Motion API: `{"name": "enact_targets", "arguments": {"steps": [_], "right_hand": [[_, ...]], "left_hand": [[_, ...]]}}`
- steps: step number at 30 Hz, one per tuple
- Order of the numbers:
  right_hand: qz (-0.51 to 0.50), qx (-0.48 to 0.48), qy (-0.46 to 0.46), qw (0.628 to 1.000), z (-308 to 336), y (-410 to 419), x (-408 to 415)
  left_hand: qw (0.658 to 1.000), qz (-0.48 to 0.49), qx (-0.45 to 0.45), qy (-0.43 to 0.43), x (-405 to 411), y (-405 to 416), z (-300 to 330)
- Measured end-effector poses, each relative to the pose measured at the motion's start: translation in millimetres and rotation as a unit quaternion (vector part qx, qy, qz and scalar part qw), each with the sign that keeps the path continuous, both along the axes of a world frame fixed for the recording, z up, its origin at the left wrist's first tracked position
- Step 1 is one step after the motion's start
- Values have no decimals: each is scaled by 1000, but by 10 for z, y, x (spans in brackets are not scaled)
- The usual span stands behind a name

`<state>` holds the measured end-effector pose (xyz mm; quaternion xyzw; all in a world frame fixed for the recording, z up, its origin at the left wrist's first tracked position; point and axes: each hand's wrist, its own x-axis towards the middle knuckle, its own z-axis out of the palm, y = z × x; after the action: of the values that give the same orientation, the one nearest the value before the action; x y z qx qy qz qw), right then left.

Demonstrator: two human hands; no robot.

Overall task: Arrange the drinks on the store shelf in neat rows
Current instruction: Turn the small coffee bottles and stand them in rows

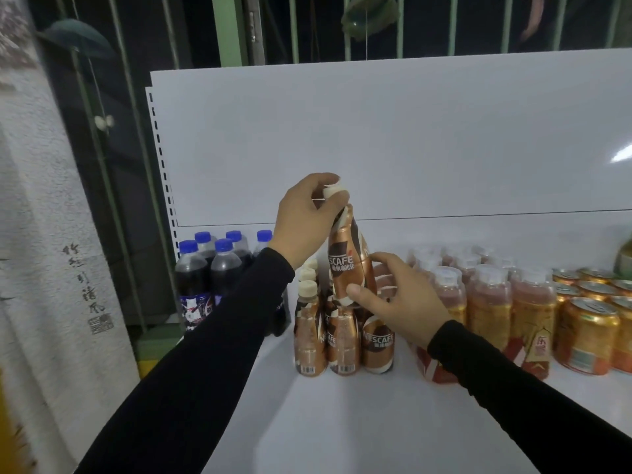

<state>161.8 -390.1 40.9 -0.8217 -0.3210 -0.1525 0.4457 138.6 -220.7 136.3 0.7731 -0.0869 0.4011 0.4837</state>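
Note:
A brown Nescafe coffee bottle (345,261) with a cream cap is lifted above a cluster of the same bottles (337,340) on the white shelf (342,422). My left hand (307,217) pinches its cap from the left. My right hand (396,299) grips its lower body, thumb across the front. The held bottle leans slightly left. Behind it, more coffee bottles stand in rows, partly hidden by my hands.
Dark cola bottles with blue caps (208,268) stand at the shelf's left end. Orange tea bottles (489,302) and gold cans (588,330) fill the right side. A white back panel (376,138) rises behind. A hanging scroll (44,234) is at far left.

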Motion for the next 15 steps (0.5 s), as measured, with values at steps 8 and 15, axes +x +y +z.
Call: {"name": "enact_targets", "arguments": {"steps": [8, 15], "right_hand": [[66, 99, 106, 987, -302, 111, -154], [133, 112, 140, 975, -490, 61, -252]], "left_hand": [[997, -32, -51, 43, -195, -46, -368], [984, -76, -133, 90, -387, -45, -652]]}}
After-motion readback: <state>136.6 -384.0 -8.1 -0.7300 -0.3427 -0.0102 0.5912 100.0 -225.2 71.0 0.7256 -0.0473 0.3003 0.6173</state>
